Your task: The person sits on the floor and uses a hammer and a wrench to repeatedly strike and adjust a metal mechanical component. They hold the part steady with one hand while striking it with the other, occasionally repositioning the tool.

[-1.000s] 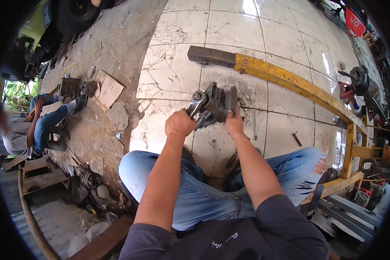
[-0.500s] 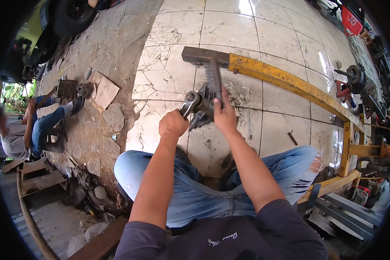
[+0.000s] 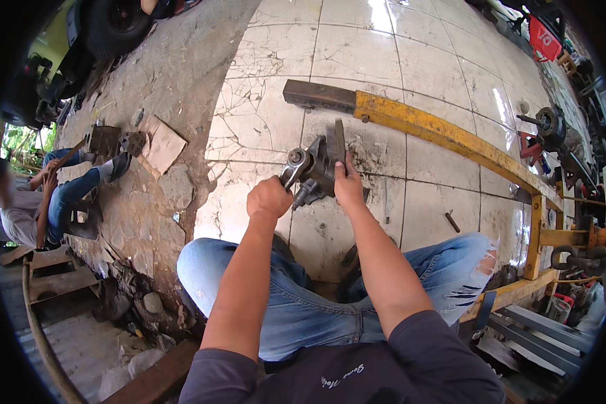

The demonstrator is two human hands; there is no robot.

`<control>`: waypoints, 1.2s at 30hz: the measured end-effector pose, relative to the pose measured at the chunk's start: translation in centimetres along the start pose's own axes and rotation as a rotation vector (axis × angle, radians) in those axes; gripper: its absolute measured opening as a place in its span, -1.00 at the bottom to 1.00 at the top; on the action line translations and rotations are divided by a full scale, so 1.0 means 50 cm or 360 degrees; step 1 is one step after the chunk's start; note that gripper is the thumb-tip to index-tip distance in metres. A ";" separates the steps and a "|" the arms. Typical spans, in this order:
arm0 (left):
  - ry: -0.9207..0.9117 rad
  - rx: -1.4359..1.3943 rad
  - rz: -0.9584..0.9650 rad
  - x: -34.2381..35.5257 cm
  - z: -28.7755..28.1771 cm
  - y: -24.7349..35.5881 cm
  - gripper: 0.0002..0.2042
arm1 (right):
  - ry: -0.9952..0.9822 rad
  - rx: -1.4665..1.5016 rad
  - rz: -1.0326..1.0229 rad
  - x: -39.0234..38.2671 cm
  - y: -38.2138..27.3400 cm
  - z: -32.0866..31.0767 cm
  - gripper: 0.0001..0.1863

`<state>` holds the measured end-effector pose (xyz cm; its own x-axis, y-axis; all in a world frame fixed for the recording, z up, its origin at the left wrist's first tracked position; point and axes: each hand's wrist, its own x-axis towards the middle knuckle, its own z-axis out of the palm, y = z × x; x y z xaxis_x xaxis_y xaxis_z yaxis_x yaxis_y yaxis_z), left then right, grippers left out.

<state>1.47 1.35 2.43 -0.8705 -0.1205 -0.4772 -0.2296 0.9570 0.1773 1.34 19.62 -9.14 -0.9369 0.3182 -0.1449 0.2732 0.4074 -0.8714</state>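
Note:
My left hand (image 3: 270,197) is closed round the silver arm of a greasy metal machine part, and a round bolted end (image 3: 298,159) of that arm shows beyond my fist. The dark, lumpy body of the metal part (image 3: 322,176) hangs between my hands, above the tiled floor. My right hand (image 3: 348,186) grips a wire brush (image 3: 340,140) by its lower end. The brush stands nearly upright along the right side of the part; whether its bristles touch the metal I cannot tell.
A yellow steel beam (image 3: 444,126) with a dark end crosses the tiles ahead. A thin metal rod (image 3: 386,202) and a short brown bar (image 3: 452,222) lie on the floor. At the left sits another person (image 3: 26,209), near cardboard (image 3: 160,145). Metal parts (image 3: 552,124) stand far right.
The wire brush and my right hand have come down toward me along the part. My left hand still holds the silver arm in nearly the same place.

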 end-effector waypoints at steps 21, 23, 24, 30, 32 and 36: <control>0.0009 -0.0016 0.0005 0.008 0.010 -0.012 -0.68 | 0.0038 -0.0220 0.0266 -0.023 0.016 -0.016 -0.41; -0.0005 -0.0016 -0.0006 0.004 0.011 -0.012 -0.67 | 0.0020 -0.0085 0.0170 0.003 0.042 -0.038 -0.42; -0.0003 -0.0026 -0.0043 0.000 0.007 -0.026 -0.67 | -0.0020 -0.0014 0.0044 -0.006 -0.018 -0.057 -0.42; -0.0024 0.0002 -0.0022 -0.001 0.004 -0.008 -0.68 | -0.0065 -0.0041 -0.0216 -0.059 -0.003 -0.025 -0.38; 0.0016 0.0030 -0.0014 0.001 0.005 -0.006 -0.69 | -0.0086 -0.0116 -0.0007 -0.022 -0.006 -0.020 -0.38; 0.0002 -0.0009 -0.0025 -0.001 0.005 -0.019 -0.69 | 0.0123 0.0124 -0.0315 -0.049 -0.092 -0.005 -0.38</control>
<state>1.84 0.51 2.07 -0.8672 -0.1357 -0.4791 -0.2458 0.9534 0.1748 2.44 17.19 -4.66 -0.9502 0.3045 0.0666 0.0649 0.4023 -0.9132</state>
